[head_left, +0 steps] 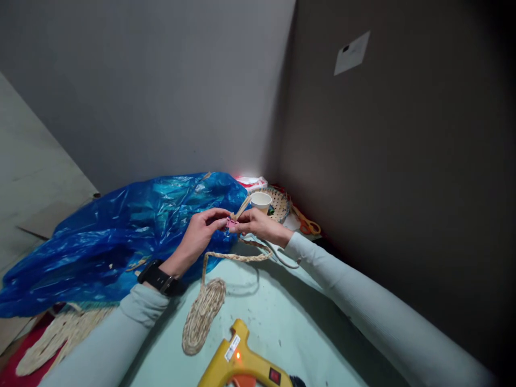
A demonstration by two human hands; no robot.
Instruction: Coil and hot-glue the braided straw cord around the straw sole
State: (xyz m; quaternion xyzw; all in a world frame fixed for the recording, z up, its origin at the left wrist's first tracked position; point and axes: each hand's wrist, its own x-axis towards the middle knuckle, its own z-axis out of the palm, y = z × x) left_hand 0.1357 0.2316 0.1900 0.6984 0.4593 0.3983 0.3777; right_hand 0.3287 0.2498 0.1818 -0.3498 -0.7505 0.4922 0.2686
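My left hand point(195, 234) and my right hand point(264, 226) meet above the far part of the table, fingertips pinched together. Between them is the end of a straw braid point(237, 258), with loose flat straw strands point(244, 206) sticking up. A small pink piece point(231, 222) shows at the fingertips; its kind is unclear. From my hands the braid loops down to a flat, coiled, sole-shaped straw piece point(203, 317) lying on the table. Nearer to me lies a yellow glue gun point(242, 360), its orange light lit.
A large blue plastic bag point(133, 231) spreads over the left side. Behind my right hand stand a white paper cup point(261, 201) and a woven basket point(282, 207). Orange-handled scissors point(308, 223) lie beside the dark wall. More straw pieces point(60, 333) sit at lower left.
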